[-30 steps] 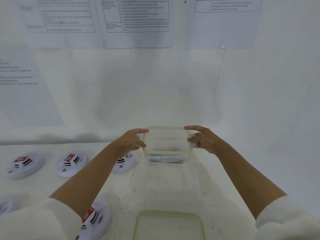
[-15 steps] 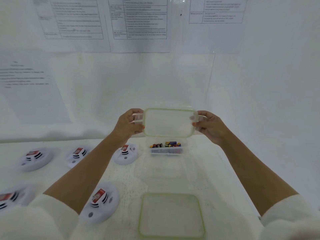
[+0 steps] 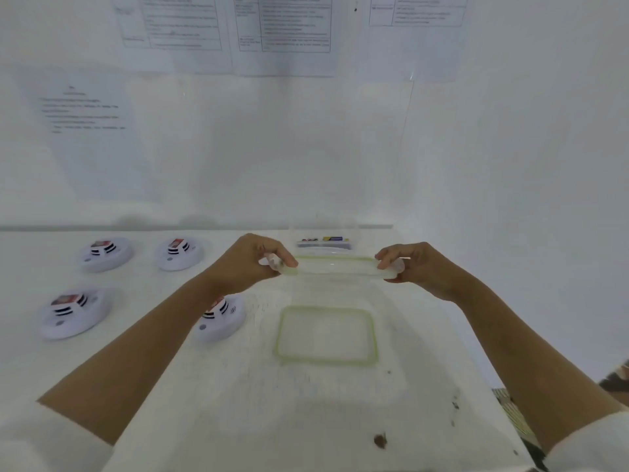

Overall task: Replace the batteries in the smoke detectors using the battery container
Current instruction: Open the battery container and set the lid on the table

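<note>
Lid [image 3: 335, 269] is coming down from its raised, face-on position and is now lying nearly edge-on between the hands. Nearest, second lid [image 3: 326, 361] with a green rim is lying flat on the desk [image 3: 272, 420]; a smoke detector [image 3: 221, 321] is sitting just left of it, partly behind the left forearm [image 3: 143, 345]. Further out, left hand [image 3: 253, 264] and right hand [image 3: 413, 267] are each gripping one end of the lid with curled fingers, holding it off the desk. Beyond, battery container [image 3: 323, 245] is standing open, with batteries [image 3: 332, 239] showing inside. Three more smoke detectors [image 3: 73, 313] are lying well to the left.
</note>
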`<state>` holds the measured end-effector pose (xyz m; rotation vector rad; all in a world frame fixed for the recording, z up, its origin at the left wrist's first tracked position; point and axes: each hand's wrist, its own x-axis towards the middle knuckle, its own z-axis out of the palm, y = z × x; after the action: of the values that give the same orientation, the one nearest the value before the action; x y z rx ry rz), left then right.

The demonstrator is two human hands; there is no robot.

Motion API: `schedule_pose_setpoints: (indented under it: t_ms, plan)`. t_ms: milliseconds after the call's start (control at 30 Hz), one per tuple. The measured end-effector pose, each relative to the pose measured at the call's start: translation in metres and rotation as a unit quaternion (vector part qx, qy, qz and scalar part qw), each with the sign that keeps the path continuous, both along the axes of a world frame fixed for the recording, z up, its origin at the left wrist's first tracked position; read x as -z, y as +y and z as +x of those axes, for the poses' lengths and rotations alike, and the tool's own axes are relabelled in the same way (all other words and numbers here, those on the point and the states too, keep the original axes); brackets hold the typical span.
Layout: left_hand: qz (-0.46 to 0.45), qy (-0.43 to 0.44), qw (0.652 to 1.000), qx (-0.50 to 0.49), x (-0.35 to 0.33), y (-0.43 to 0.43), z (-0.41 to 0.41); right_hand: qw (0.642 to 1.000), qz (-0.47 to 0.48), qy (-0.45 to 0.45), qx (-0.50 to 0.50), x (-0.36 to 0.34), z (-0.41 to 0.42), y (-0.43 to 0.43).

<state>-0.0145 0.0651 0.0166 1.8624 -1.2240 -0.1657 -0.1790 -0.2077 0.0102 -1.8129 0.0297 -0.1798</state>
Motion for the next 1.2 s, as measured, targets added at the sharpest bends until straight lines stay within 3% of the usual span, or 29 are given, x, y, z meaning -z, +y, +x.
schedule_pose_setpoints:
  t_ms: [200,367,533,733,867,933,1000,1100,1200]
  plan:
    - [0.051,-0.066,0.996,0.004,0.04,0.02,-0.03,0.994,-0.088,0.059,0.009,0.032,-0.034,0.021]
    - [0.087,-0.16,0.983,0.005,0.074,0.026,-0.029,0.956,-0.286,0.038,0.056,0.061,-0.036,0.031]
    - [0.131,-0.201,0.971,0.003,0.084,0.023,-0.022,0.928,-0.355,0.072,0.086,0.076,-0.027,0.039]
    - [0.249,-0.174,0.953,-0.017,0.09,0.019,-0.022,0.909,-0.397,0.116,0.06,0.076,-0.022,0.038]
    - [0.187,-0.114,0.974,-0.056,0.092,0.021,-0.024,0.912,-0.383,0.128,0.068,0.071,-0.022,0.035]
    - [0.15,-0.063,0.982,-0.095,0.091,0.017,-0.027,0.938,-0.3,0.148,0.095,0.065,-0.021,0.033]
    - [0.194,-0.007,0.974,-0.118,0.089,0.011,-0.028,0.954,-0.214,0.185,0.099,0.059,-0.022,0.035]
    - [0.26,0.081,0.957,-0.097,0.088,0.003,-0.028,0.951,-0.188,0.229,0.088,0.059,-0.023,0.041]
    - [0.278,0.104,0.952,-0.076,0.091,-0.002,-0.028,0.952,-0.174,0.229,0.102,0.066,-0.02,0.048]
